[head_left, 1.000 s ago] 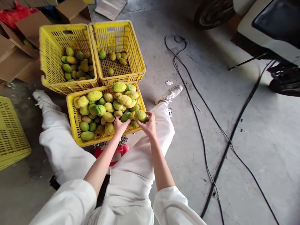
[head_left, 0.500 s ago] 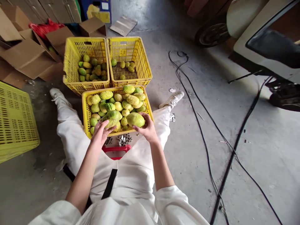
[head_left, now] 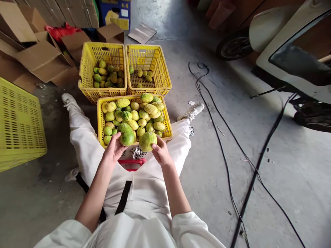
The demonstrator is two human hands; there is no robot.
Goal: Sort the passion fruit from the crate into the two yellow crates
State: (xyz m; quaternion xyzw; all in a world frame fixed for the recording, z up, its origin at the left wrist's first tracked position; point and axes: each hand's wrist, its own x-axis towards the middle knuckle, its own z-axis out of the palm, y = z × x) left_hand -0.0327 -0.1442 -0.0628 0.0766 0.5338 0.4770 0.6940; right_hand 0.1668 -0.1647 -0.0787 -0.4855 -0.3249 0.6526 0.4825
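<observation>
At left stands a slotted plastic crate. The person's left hand grips an oval green fruit, by the near edge of a shallow yellow tray of bumpy fruits; the right hand grips a rounder yellowish fruit, whose skin seems rough, though details are small. Farther right, black cables curve over grey floor.

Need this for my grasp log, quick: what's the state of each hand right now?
Left hand: closed, holding a green fruit.
Right hand: closed, holding a yellow-green fruit.
</observation>
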